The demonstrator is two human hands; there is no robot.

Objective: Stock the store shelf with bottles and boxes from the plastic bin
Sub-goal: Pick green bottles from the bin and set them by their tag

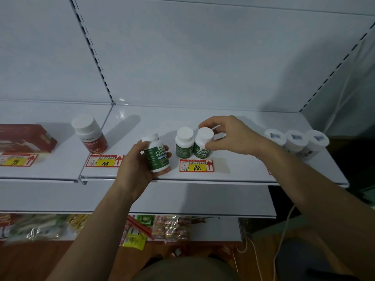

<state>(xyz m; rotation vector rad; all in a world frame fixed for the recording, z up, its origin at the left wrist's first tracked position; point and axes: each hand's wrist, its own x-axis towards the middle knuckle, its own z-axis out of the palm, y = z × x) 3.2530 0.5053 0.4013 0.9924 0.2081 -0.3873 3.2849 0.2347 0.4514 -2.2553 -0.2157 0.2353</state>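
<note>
My left hand (pixel 135 165) holds a green-labelled bottle with a white cap (pixel 157 154), tilted, just above the front of the white shelf (pixel 239 169). My right hand (pixel 229 136) grips the white cap of a second green bottle (pixel 203 146) that stands on the shelf. A third green bottle (pixel 183 144) stands right beside it on its left. Both stand behind a price tag marked 168 (pixel 196 165). The plastic bin is out of view.
A red-labelled bottle (pixel 90 134) stands further left behind a tag marked 108 (pixel 104 160), and a red box (pixel 26 137) lies at the far left. Three white-capped jars (pixel 296 140) stand at the shelf's right end. Snack packets (pixel 158 226) fill a lower shelf.
</note>
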